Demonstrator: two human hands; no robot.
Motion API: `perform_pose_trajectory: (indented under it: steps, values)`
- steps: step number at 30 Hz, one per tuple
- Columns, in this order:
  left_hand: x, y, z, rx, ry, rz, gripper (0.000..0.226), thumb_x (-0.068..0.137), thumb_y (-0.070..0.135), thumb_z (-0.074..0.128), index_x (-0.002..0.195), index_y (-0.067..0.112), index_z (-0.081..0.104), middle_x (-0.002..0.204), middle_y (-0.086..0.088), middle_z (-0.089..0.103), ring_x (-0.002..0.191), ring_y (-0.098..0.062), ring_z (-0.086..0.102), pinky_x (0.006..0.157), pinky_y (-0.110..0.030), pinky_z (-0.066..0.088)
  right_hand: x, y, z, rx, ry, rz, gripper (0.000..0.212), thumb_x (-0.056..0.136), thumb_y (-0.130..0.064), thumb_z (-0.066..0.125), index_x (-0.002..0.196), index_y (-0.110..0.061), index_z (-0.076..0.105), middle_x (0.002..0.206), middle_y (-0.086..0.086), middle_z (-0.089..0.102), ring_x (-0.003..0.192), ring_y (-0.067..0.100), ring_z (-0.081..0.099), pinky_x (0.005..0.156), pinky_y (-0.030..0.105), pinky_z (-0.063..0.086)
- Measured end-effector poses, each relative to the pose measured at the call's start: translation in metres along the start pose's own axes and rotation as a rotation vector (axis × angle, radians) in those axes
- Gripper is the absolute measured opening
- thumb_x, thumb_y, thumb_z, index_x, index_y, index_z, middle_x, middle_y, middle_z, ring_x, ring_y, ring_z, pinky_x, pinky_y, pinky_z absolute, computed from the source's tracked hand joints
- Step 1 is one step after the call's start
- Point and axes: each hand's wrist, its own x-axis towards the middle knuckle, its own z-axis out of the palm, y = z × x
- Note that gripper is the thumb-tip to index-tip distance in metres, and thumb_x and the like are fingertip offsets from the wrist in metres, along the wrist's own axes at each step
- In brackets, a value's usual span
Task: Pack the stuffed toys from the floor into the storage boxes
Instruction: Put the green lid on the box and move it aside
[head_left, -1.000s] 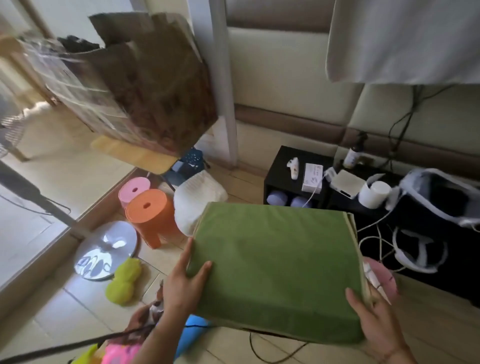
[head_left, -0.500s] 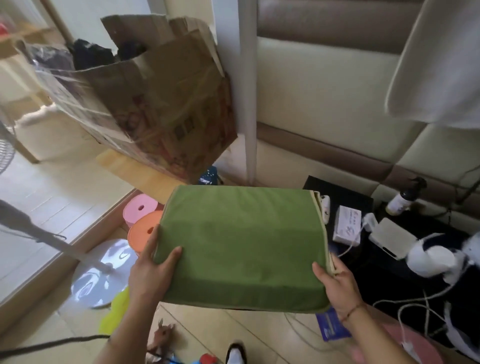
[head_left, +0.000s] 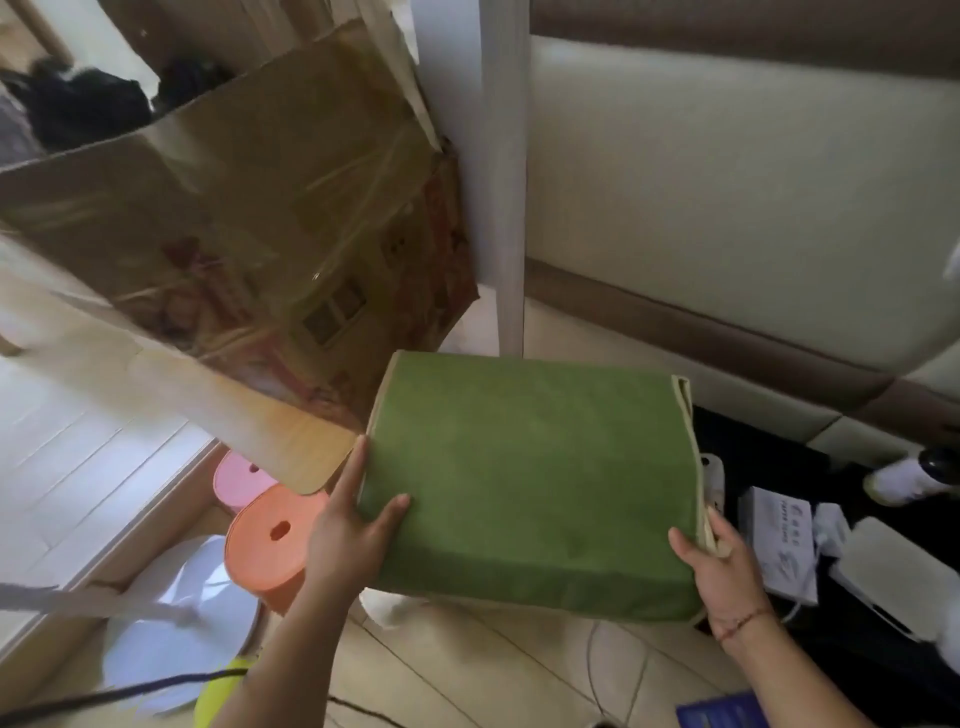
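You're holding the green storage box (head_left: 530, 483) off the floor between both hands: left hand (head_left: 348, 540) gripping its nine o'clock edge, right hand (head_left: 722, 566) its four o'clock corner. No toys look packed yet. Its opening is hidden; a yellow toy (head_left: 228, 691) at seven o'clock is cut off.

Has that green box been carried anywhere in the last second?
Yes. The green box has moved left and away from the black shelf, toward the white post and cardboard box.
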Motion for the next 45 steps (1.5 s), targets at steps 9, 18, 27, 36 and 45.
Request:
perform_pose_trajectory:
  steps: [9, 18, 27, 36, 45]
  values:
    - [0.117, 0.029, 0.049, -0.139, -0.059, -0.061, 0.084, 0.073, 0.025, 0.082, 0.143, 0.041, 0.038, 0.133, -0.002, 0.057, 0.112, -0.018, 0.056, 0.100, -0.032, 0.043, 0.097, -0.018, 0.025, 0.042, 0.066, 0.005, 0.056, 0.084, -0.001, 0.066, 0.135, -0.017, 0.051, 0.121, 0.005, 0.064, 0.111, 0.025, 0.061, 0.101, 0.049, 0.045]
    - [0.221, 0.028, 0.081, -0.097, -0.269, 0.055, 0.083, 0.084, 0.015, 0.073, 0.146, 0.047, 0.029, 0.135, 0.018, 0.048, 0.114, -0.010, 0.054, 0.101, -0.030, 0.044, 0.152, 0.006, 0.059, -0.034, 0.167, 0.064, 0.043, 0.088, -0.009, 0.064, 0.128, -0.020, 0.056, 0.118, 0.004, 0.067, 0.106, 0.023, 0.064, 0.096, 0.051, 0.049]
    - [0.306, -0.027, 0.170, -0.181, -0.474, 0.046, 0.111, 0.064, 0.002, 0.088, 0.149, 0.037, 0.027, 0.131, 0.012, 0.052, 0.119, -0.011, 0.053, 0.096, -0.036, 0.049, 0.198, 0.046, 0.073, -0.419, 0.362, 0.006, 0.048, 0.084, -0.031, 0.067, 0.127, -0.013, 0.054, 0.113, 0.009, 0.063, 0.102, 0.020, 0.057, 0.095, 0.045, 0.047]
    - [0.364, -0.095, 0.235, -0.055, -0.645, 0.030, 0.122, 0.042, 0.065, 0.086, 0.142, 0.057, 0.016, 0.134, 0.025, 0.044, 0.114, 0.012, 0.051, 0.087, -0.017, 0.052, 0.271, 0.086, 0.096, -1.210, 0.496, -0.009, 0.063, 0.076, -0.030, 0.072, 0.132, -0.017, 0.044, 0.131, 0.016, 0.044, 0.123, 0.035, 0.031, 0.099, 0.048, 0.028]
    - [0.358, -0.157, 0.330, 0.653, -0.749, 0.014, 0.092, 0.080, 0.037, 0.072, 0.153, 0.036, 0.017, 0.162, -0.006, -0.008, 0.142, -0.038, 0.027, 0.107, -0.046, 0.041, 0.309, 0.148, 0.138, -1.641, -0.222, 0.195, 0.077, 0.089, -0.046, 0.057, 0.149, -0.040, 0.009, 0.157, 0.004, -0.024, 0.145, 0.037, -0.007, 0.113, 0.063, 0.010]
